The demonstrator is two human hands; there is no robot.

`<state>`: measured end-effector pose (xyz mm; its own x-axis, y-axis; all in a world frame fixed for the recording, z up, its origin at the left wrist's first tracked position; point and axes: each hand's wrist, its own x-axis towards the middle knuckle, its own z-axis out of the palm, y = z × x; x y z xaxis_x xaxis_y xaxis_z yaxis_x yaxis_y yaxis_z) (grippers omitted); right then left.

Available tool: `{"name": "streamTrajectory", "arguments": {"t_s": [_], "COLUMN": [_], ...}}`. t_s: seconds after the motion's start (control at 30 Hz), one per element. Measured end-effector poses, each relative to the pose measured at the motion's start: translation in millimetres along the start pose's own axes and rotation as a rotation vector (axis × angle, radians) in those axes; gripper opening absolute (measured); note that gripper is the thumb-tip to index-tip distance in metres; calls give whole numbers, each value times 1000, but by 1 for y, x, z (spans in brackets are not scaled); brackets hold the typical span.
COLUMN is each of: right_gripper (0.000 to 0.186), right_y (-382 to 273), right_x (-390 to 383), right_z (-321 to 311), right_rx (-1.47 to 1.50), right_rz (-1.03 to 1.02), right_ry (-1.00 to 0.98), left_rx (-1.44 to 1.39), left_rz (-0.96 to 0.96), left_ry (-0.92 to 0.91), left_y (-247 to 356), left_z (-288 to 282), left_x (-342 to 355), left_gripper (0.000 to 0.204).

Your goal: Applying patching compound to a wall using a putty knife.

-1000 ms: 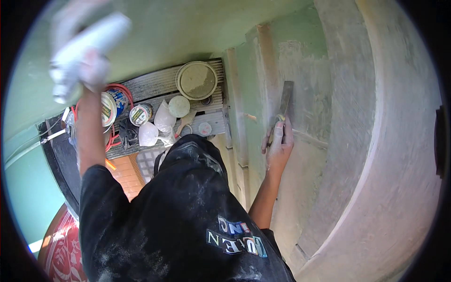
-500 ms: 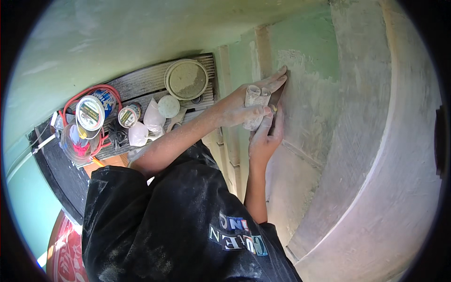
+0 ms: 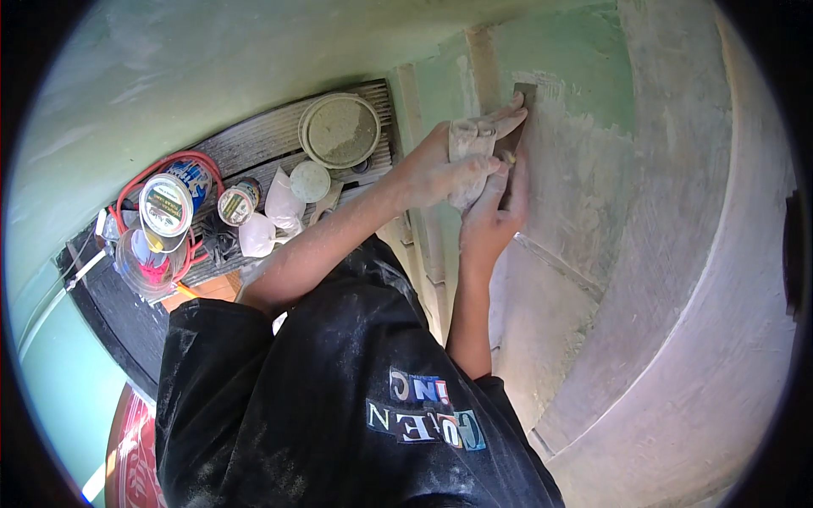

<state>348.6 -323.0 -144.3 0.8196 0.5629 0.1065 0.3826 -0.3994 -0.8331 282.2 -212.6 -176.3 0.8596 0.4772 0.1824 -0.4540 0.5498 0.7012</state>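
Note:
My right hand (image 3: pixel 500 207) is closed around the handle of a putty knife (image 3: pixel 526 95), whose flat grey blade lies against the patchy wall (image 3: pixel 567 169). A bit of yellow shows at the handle, mostly hidden by my fingers. My left hand (image 3: pixel 440 173) reaches across from the left, dusty with white powder. Between its thumb and palm it holds a whitish rolled sheet (image 3: pixel 471 157); the roll's material is hard to tell. The left fingertips stretch past the roll and press on the blade. Both hands are close together.
A slatted board (image 3: pixel 254 118) on the left carries a round tub of greyish paste (image 3: pixel 340 131), a pale lid (image 3: pixel 310 182), white bags (image 3: pixel 284 203), a can (image 3: pixel 239 203), a labelled tub (image 3: pixel 166 205) and a red hose (image 3: pixel 127 182). A raised strip (image 3: pixel 483 68) runs along the wall.
Both hands have moved up the wall with the putty knife and the rolled sheet. More of the blade shows beyond the left fingertips.

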Motion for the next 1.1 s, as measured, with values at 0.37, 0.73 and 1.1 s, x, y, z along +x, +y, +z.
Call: {"name": "streamTrajectory", "arguments": {"t_s": [0.37, 0.73, 1.1], "right_gripper": [45, 44, 43], "right_y": [-5, -5, -2], "right_x": [-11, -9, -10], "right_z": [9, 16, 12], "right_rx": [-81, -19, 48], "right_rz": [-82, -100, 7], "right_ry": [39, 62, 35], "left_rx": [153, 266, 302], "left_rz": [-30, 55, 26], "left_ry": [65, 34, 81], "left_y": [7, 6, 16], "left_z": [7, 2, -2], "left_x": [-4, 4, 6], "left_gripper": [75, 72, 71]}}
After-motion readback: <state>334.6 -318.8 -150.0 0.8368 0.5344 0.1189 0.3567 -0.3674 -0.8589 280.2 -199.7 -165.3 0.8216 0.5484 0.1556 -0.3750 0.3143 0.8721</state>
